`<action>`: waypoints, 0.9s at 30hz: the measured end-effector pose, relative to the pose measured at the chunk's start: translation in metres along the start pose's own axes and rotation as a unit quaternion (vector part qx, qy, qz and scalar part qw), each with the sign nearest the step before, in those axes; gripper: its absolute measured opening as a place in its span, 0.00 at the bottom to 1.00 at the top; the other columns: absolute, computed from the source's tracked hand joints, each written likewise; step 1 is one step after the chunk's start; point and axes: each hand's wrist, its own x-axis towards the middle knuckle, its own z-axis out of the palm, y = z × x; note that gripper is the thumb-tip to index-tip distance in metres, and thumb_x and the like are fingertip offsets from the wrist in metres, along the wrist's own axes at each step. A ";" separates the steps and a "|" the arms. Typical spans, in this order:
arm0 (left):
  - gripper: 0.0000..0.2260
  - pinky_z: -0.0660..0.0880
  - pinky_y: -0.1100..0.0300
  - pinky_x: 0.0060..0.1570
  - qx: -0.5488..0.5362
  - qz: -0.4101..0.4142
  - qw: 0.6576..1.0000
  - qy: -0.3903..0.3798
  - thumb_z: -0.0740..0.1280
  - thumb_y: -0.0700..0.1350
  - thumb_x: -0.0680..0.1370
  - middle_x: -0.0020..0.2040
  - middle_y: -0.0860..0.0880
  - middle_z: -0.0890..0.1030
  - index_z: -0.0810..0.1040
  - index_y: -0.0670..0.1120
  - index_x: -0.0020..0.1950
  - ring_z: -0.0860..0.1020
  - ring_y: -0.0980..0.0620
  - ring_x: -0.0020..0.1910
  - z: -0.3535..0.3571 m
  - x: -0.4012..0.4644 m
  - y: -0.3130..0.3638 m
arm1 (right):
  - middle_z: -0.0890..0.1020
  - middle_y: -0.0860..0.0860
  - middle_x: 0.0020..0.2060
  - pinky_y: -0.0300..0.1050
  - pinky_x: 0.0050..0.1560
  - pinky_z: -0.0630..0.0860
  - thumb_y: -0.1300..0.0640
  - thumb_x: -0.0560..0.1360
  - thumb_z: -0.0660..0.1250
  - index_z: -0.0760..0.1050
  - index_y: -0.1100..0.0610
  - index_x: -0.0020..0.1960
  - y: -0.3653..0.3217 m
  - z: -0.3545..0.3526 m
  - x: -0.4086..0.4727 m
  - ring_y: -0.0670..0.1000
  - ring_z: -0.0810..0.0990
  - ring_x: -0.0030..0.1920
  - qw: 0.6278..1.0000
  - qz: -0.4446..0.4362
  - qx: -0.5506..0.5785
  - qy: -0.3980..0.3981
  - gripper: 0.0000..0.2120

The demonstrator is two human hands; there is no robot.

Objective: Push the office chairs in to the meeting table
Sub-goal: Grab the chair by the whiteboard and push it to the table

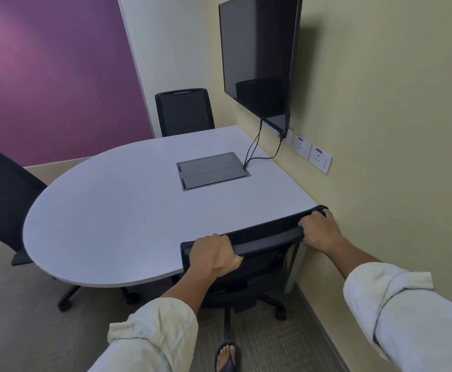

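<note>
Rolled cream sleeves (149,328) and a sandalled foot (226,357) lie nearest the camera, on grey carpet (18,331).

Left to right: one black office chair (2,194) stands at the curved end of the white counter (117,210), its seat edge at the rim and its base partly beneath. A far chair (184,111) sits tucked against the opposite edge. A closed cable box (211,170) is set into the counter top, with leads running up to the wall-mounted screen (257,55) and sockets (313,154) beside it.

The near chair (262,237) is the one in hand. The left hand (214,255) is clenched over the left end of its top rail; the right hand (320,232) is clenched over the right end, just beside the wall. Its backrest meets the counter edge and its base lies mostly underneath.

Assessment: this chair appears nearly home. Recommend even pressure through both hands so it runs straight and does not swivel. Keep the right knuckles off the wall, and check the castors clear the counter leg (296,264). The left-hand chair appears to need attention afterwards.
</note>
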 end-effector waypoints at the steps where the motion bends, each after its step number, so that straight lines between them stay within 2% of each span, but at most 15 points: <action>1: 0.17 0.59 0.58 0.28 0.002 0.004 1.000 0.001 0.59 0.62 0.70 0.28 0.53 0.71 0.66 0.51 0.30 0.68 0.54 0.26 -0.001 0.001 0.000 | 0.77 0.47 0.41 0.54 0.71 0.58 0.57 0.71 0.66 0.74 0.47 0.40 0.001 -0.001 -0.001 0.52 0.73 0.53 1.000 0.002 0.001 0.000 0.05; 7: 0.18 0.57 0.59 0.27 0.007 0.005 1.000 -0.002 0.60 0.62 0.71 0.28 0.53 0.71 0.66 0.51 0.30 0.68 0.54 0.26 -0.003 0.007 0.000 | 0.76 0.48 0.38 0.55 0.72 0.58 0.57 0.70 0.68 0.72 0.48 0.39 0.001 -0.006 -0.001 0.53 0.74 0.53 1.000 0.001 0.012 0.003 0.06; 10: 0.17 0.60 0.57 0.29 0.013 0.001 1.000 -0.006 0.60 0.62 0.71 0.28 0.53 0.71 0.66 0.51 0.31 0.69 0.53 0.26 -0.005 0.008 0.001 | 0.75 0.46 0.32 0.52 0.73 0.55 0.55 0.66 0.68 0.71 0.49 0.36 -0.004 -0.007 -0.002 0.52 0.75 0.44 0.998 -0.029 0.044 0.020 0.05; 12: 0.17 0.62 0.57 0.30 0.013 -0.004 1.000 -0.007 0.60 0.62 0.71 0.28 0.52 0.71 0.67 0.50 0.32 0.69 0.53 0.26 -0.005 0.007 0.000 | 0.74 0.45 0.26 0.47 0.69 0.60 0.53 0.64 0.67 0.71 0.50 0.32 -0.015 -0.004 -0.004 0.50 0.74 0.35 0.995 -0.059 0.074 0.045 0.06; 14: 0.17 0.63 0.56 0.31 0.016 -0.006 1.000 -0.005 0.60 0.62 0.71 0.29 0.52 0.72 0.69 0.50 0.32 0.69 0.52 0.26 -0.004 0.007 0.000 | 0.71 0.44 0.24 0.47 0.57 0.69 0.52 0.62 0.67 0.68 0.48 0.31 -0.023 -0.003 -0.008 0.51 0.72 0.33 0.993 -0.059 0.084 0.058 0.07; 16: 0.17 0.63 0.56 0.31 0.017 -0.006 1.000 -0.001 0.60 0.62 0.71 0.29 0.52 0.72 0.70 0.49 0.33 0.69 0.52 0.26 -0.004 0.007 0.000 | 0.70 0.44 0.25 0.47 0.49 0.69 0.51 0.62 0.67 0.70 0.46 0.33 -0.027 -0.003 -0.009 0.53 0.71 0.33 0.995 -0.053 0.067 0.059 0.05; 22: 0.18 0.60 0.58 0.28 0.017 -0.007 1.000 -0.003 0.59 0.62 0.71 0.29 0.52 0.72 0.72 0.48 0.34 0.70 0.52 0.26 -0.002 0.010 -0.001 | 0.73 0.44 0.28 0.48 0.45 0.64 0.46 0.64 0.65 0.72 0.48 0.35 -0.040 -0.004 -0.010 0.52 0.73 0.35 0.994 -0.073 0.048 0.062 0.06; 25: 0.17 0.57 0.59 0.27 0.008 -0.001 1.000 -0.013 0.61 0.61 0.71 0.28 0.52 0.72 0.72 0.49 0.34 0.70 0.52 0.26 -0.008 0.004 0.000 | 0.76 0.47 0.34 0.49 0.47 0.66 0.44 0.68 0.66 0.74 0.50 0.41 -0.062 -0.006 -0.022 0.53 0.76 0.41 0.992 -0.078 0.051 0.080 0.10; 27: 0.13 0.59 0.58 0.29 -0.006 0.014 1.000 -0.027 0.63 0.60 0.71 0.30 0.54 0.71 0.74 0.51 0.38 0.72 0.51 0.29 -0.019 -0.006 0.000 | 0.78 0.50 0.42 0.51 0.55 0.67 0.45 0.69 0.65 0.74 0.52 0.49 -0.081 -0.011 -0.039 0.56 0.76 0.49 0.992 -0.072 0.059 0.085 0.14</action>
